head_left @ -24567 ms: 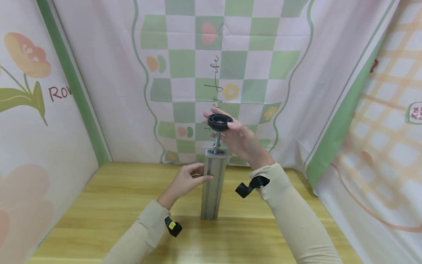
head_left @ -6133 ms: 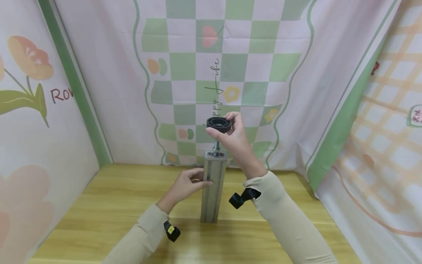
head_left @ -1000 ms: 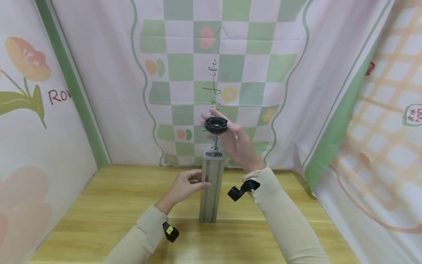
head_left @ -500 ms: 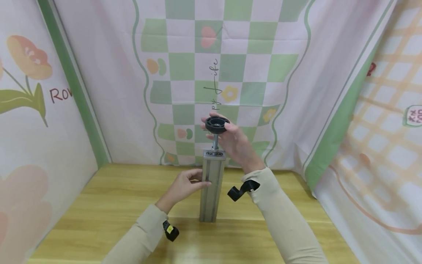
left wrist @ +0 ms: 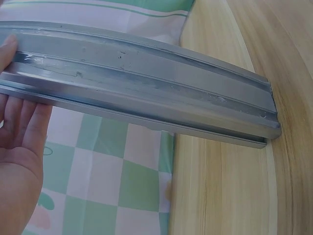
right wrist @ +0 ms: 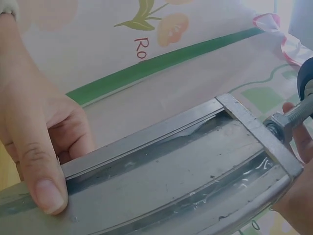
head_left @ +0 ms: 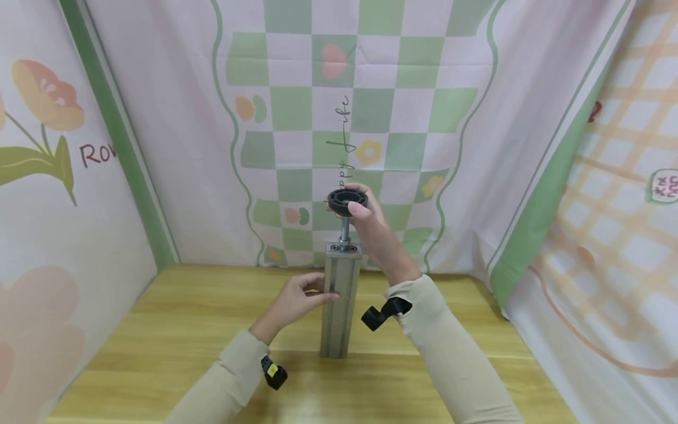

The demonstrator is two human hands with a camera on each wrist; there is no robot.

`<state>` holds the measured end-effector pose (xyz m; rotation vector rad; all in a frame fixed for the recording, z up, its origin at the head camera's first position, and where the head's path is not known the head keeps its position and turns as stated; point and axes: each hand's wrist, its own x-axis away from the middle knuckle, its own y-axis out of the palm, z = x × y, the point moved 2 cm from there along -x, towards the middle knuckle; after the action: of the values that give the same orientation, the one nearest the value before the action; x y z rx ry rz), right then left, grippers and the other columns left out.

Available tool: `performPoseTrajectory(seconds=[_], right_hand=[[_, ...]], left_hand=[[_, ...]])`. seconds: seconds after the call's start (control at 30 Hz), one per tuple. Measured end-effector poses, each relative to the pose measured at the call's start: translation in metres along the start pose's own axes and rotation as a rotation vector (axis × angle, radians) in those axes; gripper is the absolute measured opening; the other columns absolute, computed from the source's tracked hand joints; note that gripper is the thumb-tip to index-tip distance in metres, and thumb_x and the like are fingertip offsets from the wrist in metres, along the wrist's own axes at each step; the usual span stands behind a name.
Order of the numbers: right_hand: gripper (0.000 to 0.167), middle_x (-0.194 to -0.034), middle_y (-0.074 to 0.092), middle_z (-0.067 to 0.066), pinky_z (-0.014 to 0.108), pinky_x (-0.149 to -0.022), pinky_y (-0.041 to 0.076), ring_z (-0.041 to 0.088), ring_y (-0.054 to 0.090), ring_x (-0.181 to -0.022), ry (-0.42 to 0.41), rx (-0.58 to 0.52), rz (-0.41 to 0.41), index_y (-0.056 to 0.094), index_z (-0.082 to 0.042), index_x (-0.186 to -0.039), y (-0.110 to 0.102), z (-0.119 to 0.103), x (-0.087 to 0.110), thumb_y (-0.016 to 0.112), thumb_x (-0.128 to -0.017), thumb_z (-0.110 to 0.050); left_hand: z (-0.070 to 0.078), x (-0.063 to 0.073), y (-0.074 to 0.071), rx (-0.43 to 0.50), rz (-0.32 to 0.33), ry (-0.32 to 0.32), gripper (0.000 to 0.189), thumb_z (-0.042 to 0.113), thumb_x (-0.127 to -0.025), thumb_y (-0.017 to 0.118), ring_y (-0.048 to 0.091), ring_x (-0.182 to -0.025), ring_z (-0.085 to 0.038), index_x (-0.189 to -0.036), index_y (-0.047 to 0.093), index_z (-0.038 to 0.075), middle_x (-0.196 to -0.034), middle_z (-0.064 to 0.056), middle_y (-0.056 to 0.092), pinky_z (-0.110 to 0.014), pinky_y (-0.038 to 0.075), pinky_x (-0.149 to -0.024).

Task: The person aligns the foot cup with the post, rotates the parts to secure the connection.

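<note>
Right hand pinches a round black disc, with the thumb on its near right edge and fingers on its far side. Disc and hand are up high, near the middle of the scene. Under the disc, a shiny bolt goes straight down, with a nut low on it, just over a flat metal cap. Two little round screws sit in the cap, one left and one right of the bolt. Below the cap is a long gray metal bar with grooves down its sides. It stands up tall on a wooden table. Left hand holds the bar from the left, thumb on the near face and fingers going behind. Each tan sleeve has a black gadget at the wrist; the left one has a yellow spot. On the far side hangs a cloth with green and white squares.
</note>
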<state>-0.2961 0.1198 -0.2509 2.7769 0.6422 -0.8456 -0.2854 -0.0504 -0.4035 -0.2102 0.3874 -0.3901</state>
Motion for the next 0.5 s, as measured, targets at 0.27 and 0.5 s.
performPoseTrajectory(seconds=[0.27, 0.5], right_hand=[[0.052, -0.124, 0.055, 0.015, 0.034, -0.1, 0.041, 0.021, 0.056, -0.11, 0.008, 0.132, 0.097, 0.036, -0.012, -0.132, 0.004, -0.009, 0.006, 0.06, -0.089, -0.029], [0.059, -0.127, 0.048, 0.017, 0.032, -0.084, 0.049, 0.024, 0.058, -0.106, 0.048, 0.227, 0.16, 0.029, -0.01, -0.13, 0.009, -0.014, 0.007, 0.068, -0.09, -0.03]], left_hand=[[0.0, 0.0, 0.001, -0.005, 0.001, -0.005, 0.028, 0.03, -0.087, 0.081, 0.069, -0.096, -0.019, -0.111, 0.073, 0.018, -0.098, -0.001, 0.072, -0.032, 0.056, -0.088], [0.001, 0.001, 0.0, -0.007, -0.002, -0.01, 0.03, 0.031, -0.087, 0.081, 0.069, -0.098, -0.019, -0.114, 0.073, 0.019, -0.1, 0.0, 0.072, -0.031, 0.056, -0.088]])
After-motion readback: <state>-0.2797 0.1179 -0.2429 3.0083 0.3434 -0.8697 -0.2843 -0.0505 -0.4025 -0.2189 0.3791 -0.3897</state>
